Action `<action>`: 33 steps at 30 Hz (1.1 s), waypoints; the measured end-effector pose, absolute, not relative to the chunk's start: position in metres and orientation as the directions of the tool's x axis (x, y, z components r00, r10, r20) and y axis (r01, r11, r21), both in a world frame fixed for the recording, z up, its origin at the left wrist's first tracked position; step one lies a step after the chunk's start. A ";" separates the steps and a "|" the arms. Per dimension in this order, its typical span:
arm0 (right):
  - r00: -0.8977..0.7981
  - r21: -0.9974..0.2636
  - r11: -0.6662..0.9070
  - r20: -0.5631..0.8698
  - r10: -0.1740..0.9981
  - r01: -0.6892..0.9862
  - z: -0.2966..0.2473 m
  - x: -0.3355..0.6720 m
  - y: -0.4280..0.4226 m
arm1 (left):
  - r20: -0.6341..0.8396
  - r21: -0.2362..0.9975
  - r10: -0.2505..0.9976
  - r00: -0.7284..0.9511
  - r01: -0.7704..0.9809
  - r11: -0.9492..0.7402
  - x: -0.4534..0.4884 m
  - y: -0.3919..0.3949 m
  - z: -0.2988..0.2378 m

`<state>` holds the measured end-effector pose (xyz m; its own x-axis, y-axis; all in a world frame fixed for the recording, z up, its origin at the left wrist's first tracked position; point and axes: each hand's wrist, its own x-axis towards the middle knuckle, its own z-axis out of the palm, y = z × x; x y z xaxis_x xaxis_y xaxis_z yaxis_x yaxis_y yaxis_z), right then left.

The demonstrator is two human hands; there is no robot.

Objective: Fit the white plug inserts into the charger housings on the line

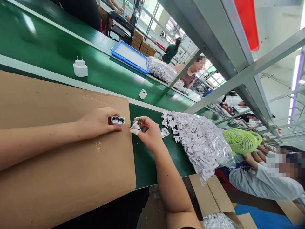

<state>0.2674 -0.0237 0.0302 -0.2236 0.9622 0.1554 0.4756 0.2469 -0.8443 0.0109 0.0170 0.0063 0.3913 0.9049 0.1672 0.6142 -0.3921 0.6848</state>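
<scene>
My left hand (101, 120) is closed around a white charger housing (118, 120), its open end turned to the right with dark parts showing inside. This hand is above a sheet of brown cardboard (71, 165). Just to the right, my right hand (150, 132) pinches a small white plug cap (135, 126) with metal pins between thumb and fingertips. White coverings wrap the tips of that thumb and finger. A short gap separates the cap from the housing. Several loose white plug caps (169, 122) lie beyond my right hand.
A clear plastic bag of white plug parts (202, 140) lies at the right. On the green conveyor stand a charger (80, 67) and a small white block (143, 94). Further off are a blue tray (114, 52), a green fan (240, 141) and co-workers. Metal beams cross overhead.
</scene>
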 end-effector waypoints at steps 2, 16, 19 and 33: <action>-0.186 -0.904 0.183 0.118 0.975 0.386 0.029 0.269 -0.021 | 0.163 0.711 0.904 0.396 0.588 -0.386 0.010 0.015 -0.002; -0.280 -0.779 0.365 0.251 0.927 0.510 0.024 0.273 -0.020 | 0.289 0.708 0.839 0.462 0.486 -0.512 0.012 0.005 -0.010; -0.333 -0.681 0.397 0.232 0.914 0.615 0.021 0.270 -0.020 | 0.225 0.735 0.845 0.486 0.485 -0.474 0.012 0.007 -0.009; -0.092 -0.815 0.384 0.384 0.919 0.434 0.015 0.238 -0.026 | 0.123 0.761 0.855 0.504 0.505 -0.408 0.013 0.010 -0.006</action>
